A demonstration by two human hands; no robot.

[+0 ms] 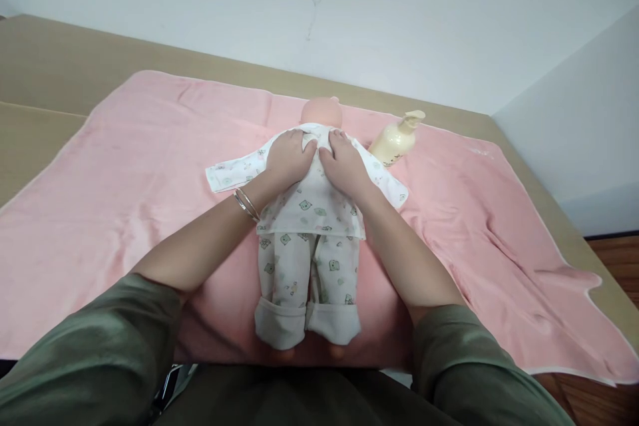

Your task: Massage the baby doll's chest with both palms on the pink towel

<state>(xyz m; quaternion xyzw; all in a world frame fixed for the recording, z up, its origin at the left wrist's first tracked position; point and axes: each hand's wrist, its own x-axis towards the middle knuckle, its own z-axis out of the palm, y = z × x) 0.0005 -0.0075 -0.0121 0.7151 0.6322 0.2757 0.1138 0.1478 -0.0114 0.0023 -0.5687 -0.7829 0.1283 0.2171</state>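
A baby doll (322, 112) lies on a pink blanket, its head at the far end and its feet toward me. It wears a white printed top (314, 210) with the sleeves spread to both sides, and matching trousers (292, 273) with turned-up cuffs. My left hand (290, 158) rests flat on the upper left of the top, fingers stretched out. On the upper right, my right hand (347, 163) lies in the same way, its thumb near the left one. Neither hand grips anything. The doll's face is not visible.
Right of the doll, a cream pump bottle (397, 141) leans on the blanket beside the sleeve. The pink blanket (150, 166) covers most of a tan tabletop (64, 46). White walls (424, 20) rise behind and at the right.
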